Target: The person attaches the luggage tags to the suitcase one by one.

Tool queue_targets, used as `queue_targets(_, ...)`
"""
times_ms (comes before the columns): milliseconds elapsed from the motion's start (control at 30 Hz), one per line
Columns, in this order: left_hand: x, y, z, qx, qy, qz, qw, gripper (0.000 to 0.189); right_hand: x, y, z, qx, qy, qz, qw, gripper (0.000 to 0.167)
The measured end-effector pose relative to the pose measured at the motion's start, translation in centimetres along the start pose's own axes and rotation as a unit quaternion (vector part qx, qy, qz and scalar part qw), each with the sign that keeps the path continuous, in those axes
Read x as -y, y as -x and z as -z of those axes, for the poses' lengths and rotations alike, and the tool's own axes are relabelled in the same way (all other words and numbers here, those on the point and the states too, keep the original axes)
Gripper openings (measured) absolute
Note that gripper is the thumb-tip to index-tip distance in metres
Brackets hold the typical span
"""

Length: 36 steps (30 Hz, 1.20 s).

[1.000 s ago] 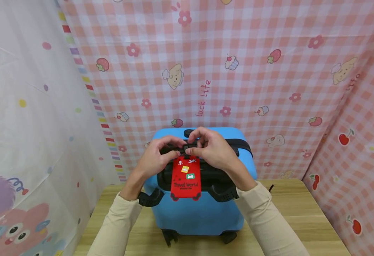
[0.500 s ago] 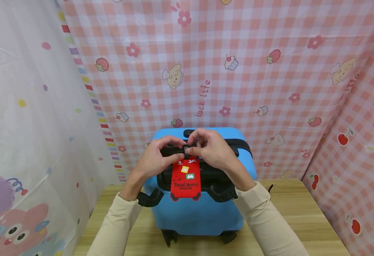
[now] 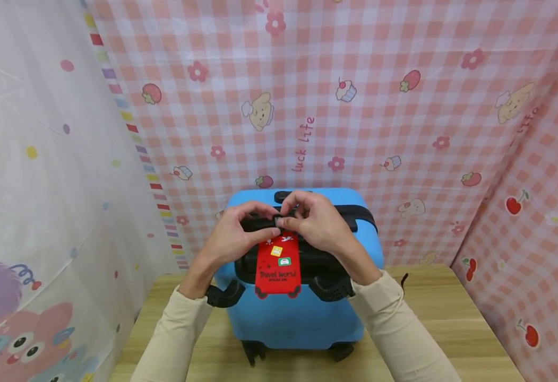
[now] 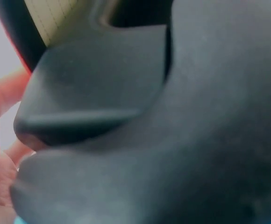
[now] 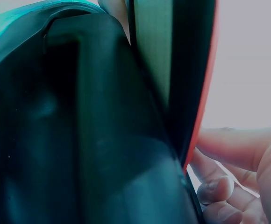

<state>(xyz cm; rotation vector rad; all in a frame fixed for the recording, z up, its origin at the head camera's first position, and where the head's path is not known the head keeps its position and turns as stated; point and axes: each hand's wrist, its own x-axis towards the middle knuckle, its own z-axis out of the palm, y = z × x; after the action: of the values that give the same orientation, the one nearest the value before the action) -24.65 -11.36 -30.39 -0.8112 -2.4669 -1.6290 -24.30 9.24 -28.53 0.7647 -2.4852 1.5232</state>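
A red luggage tag [image 3: 279, 273] printed "Travel World" hangs at the carry handle [image 3: 258, 225] of a blue suitcase [image 3: 302, 323]. My left hand [image 3: 233, 233] pinches the tag's short black strap [image 3: 278, 218] from the left, its thumb lying over the tag's top. From the other side my right hand [image 3: 319, 223] pinches the same strap between thumb and curled fingers. The fingertips of both hands nearly meet, and they hide part of the strap. In the right wrist view the tag's red edge [image 5: 209, 79] stands close to the thumb; black suitcase parts fill much of both wrist views.
The suitcase stands on a wooden table [image 3: 431, 318], its black wheels [image 3: 254, 350] towards me. A black strap [image 3: 355, 212] crosses its top. Pink checked cloth [image 3: 379, 122] hangs behind and at the right, white patterned cloth [image 3: 44, 185] at the left.
My left thumb has slid right across the strap and tag top, towards the right thumb. The right hand has hardly moved. The tag still hangs in the same place.
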Motion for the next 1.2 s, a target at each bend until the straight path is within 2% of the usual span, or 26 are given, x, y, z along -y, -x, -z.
queue_targets(367, -0.36, -0.27, 0.19, -0.004, -0.006, -0.013, 0.9999, 0.025, 0.13, 0.07, 0.07, -0.012, 0.005, 0.005, 0.9999, 0.007)
queue_targets(700, -0.37, -0.12, 0.05, 0.002, 0.005, -0.023, 0.9997, 0.024, -0.30, 0.70, 0.29, 0.001, -0.018, 0.053, 0.9984, 0.011)
queue_targets(1200, -0.14, 0.16, 0.07, 0.000, 0.014, -0.016, 0.9998, 0.022, -0.73, 0.59, -0.28, -0.009, -0.003, 0.049, 0.9988, 0.010)
